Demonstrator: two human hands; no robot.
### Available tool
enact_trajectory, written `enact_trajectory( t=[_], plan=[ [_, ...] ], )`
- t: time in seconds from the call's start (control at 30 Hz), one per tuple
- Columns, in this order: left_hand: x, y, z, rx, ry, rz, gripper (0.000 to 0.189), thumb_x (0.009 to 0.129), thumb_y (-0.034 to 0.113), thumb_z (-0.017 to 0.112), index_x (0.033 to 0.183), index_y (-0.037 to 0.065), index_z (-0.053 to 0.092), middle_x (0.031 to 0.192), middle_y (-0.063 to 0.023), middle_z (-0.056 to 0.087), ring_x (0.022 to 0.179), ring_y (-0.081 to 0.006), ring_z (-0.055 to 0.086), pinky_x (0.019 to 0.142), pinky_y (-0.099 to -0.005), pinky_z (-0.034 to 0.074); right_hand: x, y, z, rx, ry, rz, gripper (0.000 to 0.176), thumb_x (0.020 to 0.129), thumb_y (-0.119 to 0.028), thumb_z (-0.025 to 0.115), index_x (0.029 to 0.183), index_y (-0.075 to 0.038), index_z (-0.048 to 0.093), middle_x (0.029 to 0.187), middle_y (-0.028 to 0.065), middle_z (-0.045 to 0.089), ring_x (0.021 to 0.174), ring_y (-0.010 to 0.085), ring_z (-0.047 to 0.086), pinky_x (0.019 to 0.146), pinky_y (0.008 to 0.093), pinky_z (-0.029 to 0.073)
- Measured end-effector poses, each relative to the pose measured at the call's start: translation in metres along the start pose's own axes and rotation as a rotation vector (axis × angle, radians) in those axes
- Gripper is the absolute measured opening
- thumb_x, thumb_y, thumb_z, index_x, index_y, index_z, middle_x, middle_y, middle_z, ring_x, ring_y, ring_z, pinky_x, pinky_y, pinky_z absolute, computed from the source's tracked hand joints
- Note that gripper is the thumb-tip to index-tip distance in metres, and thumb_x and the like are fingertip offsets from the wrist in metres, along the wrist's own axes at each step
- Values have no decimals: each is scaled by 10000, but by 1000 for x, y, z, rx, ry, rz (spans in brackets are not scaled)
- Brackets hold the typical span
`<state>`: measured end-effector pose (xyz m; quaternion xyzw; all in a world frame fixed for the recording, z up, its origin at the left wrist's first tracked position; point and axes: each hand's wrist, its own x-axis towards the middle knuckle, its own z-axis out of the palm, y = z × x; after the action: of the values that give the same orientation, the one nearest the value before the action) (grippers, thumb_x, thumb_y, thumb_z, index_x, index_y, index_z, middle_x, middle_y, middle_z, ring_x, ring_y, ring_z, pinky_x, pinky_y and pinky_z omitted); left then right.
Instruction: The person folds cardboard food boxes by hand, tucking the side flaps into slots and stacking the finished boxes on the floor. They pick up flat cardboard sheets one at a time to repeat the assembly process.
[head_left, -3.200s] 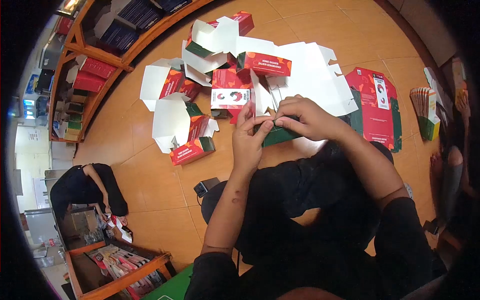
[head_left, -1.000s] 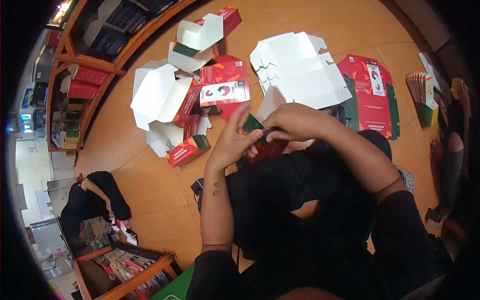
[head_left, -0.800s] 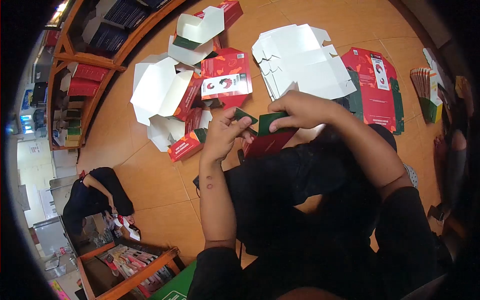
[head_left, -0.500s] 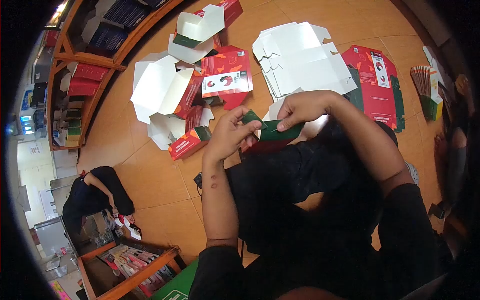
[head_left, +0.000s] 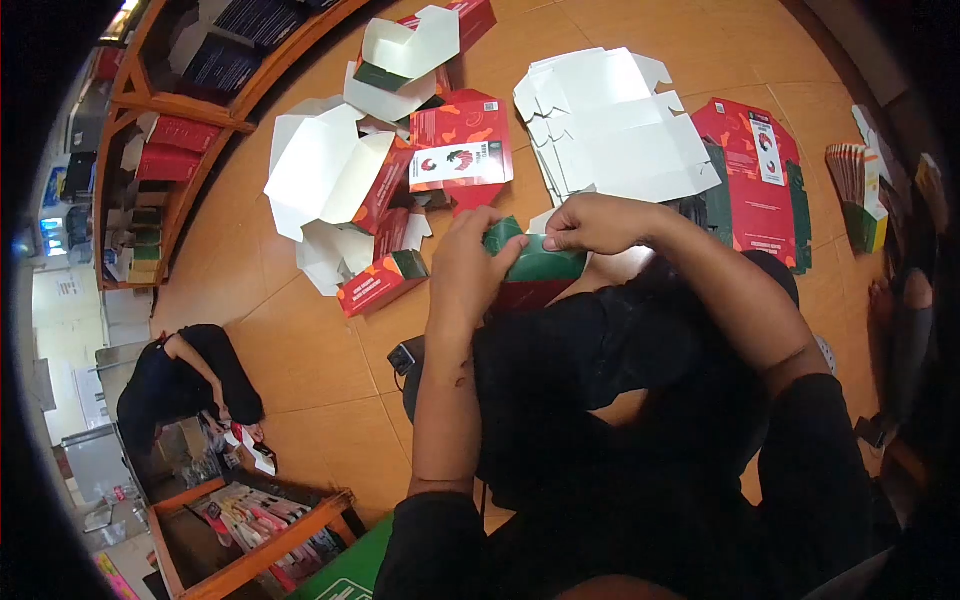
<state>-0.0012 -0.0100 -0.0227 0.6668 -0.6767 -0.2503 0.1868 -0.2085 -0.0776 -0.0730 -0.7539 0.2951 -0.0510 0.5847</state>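
Our left hand (head_left: 468, 272) curls around the left end of the green and red carton (head_left: 545, 266), fingers bent over its top and forearm running straight down the frame. Our right hand (head_left: 600, 222) pinches the carton's upper edge, wrist bent, elbow out towards the lower right. We hold the carton at the centre of the frame, above our lap. White flat blanks (head_left: 610, 120) lie higher up, and folded boxes (head_left: 350, 190) sit at the upper left.

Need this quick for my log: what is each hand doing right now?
Left hand: closed around the left end of the green-and-red carton.
Right hand: closed, pinching the same carton's top edge.
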Motion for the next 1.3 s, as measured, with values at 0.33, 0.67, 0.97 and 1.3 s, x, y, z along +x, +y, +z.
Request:
enact_trajectory(
  t=[0.33, 0.67, 0.97, 1.3],
  plan=[
    [-1, -12, 2, -123, -136, 245, 221, 831, 178, 709, 1008, 45, 703, 1028, -140, 684, 914, -335, 649, 825, -388, 502, 4, 6, 11, -183, 59, -155, 256, 938, -260, 597, 941, -11, 660, 816, 181, 653, 743, 295, 629, 715, 375, 473],
    [-3, -4, -3, -197, -446, -83, 213, 912, 231, 650, 1007, 45, 694, 606, -79, 610, 471, -152, 564, 476, -307, 429, -1, -7, 7, -324, 128, -187, 236, 923, -270, 603, 904, -47, 681, 788, 157, 655, 749, 334, 631, 701, 383, 478],
    [5, -11, -15, -447, -289, -151, 238, 922, 247, 675, 872, 16, 645, 624, -2, 577, 445, -40, 471, 407, -203, 346, -14, -22, -22, 253, 743, -417, 216, 972, -197, 584, 943, 1, 663, 783, 52, 669, 767, 108, 641, 687, 275, 513],
    [-2, -1, -18, -758, 78, -3, 173, 901, 182, 704, 848, 30, 640, 621, 48, 542, 445, -8, 395, 400, -197, 269, -16, -23, -17, 50, 863, -391, 225, 940, -212, 611, 1139, -137, 683, 1220, 94, 510, 1135, 184, 525, 854, 300, 475]
  ],
)
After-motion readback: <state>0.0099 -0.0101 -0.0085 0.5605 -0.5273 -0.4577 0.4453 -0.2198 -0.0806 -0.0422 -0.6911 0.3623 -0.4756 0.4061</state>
